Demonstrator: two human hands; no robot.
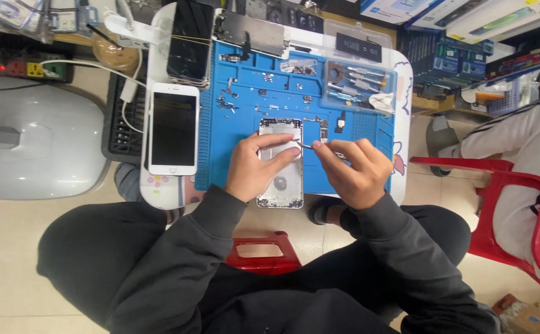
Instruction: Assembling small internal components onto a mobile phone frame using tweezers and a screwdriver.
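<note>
I see my left hand [259, 166] pressed flat on the open phone shell [280, 185], mid blue mat [254, 86] on the worktop. My right hand [351, 170] pinches tweezers [307, 146] over its far end.

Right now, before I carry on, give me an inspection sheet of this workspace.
Surface: blue repair mat on a small white table.
Job's things: opened phone housing lies flat on the mat; tweezers over its upper part.
Clutter: white phone, face up, left of the mat; dark screen stack; clear tool box; small loose parts.
Hands: left hand presses the housing; right hand holds the tweezers.
Cables: white cable from a power strip.
Surroundings: red chair, seated person's sleeve.
</note>
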